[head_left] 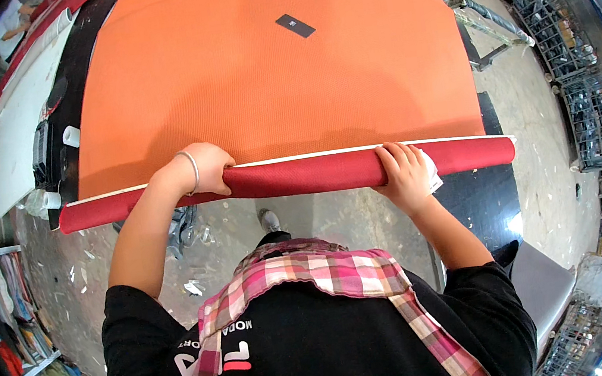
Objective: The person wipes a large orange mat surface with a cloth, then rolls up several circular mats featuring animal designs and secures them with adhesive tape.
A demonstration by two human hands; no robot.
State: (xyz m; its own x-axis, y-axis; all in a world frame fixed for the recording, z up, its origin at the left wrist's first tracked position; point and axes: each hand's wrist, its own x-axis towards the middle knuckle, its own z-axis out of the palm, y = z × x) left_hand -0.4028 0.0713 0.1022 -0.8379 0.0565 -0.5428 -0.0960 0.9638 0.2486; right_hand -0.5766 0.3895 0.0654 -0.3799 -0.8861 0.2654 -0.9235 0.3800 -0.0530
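A wide orange textured sheet (267, 94) covers the table in front of me. Along its near edge runs a long red fabric strip (299, 176) with a thin white upper edge; whether it is a fold or a roll I cannot tell. My left hand (206, 168), a bangle on its wrist, grips the strip left of the middle, thumb over the red face. Toward the right end, my right hand (404, 168) also grips the strip, fingers over the top edge. Something white and crumpled (431, 170) shows beside that hand. A small dark label (295, 26) lies on the orange sheet.
Left of the sheet, a white roll (71, 136) stands on the black table edge. A metal frame (495, 25) juts out at the right. Shelves with folded materials (15, 306) stand at lower left, a grey panel (545, 282) at lower right. Scraps litter the concrete floor.
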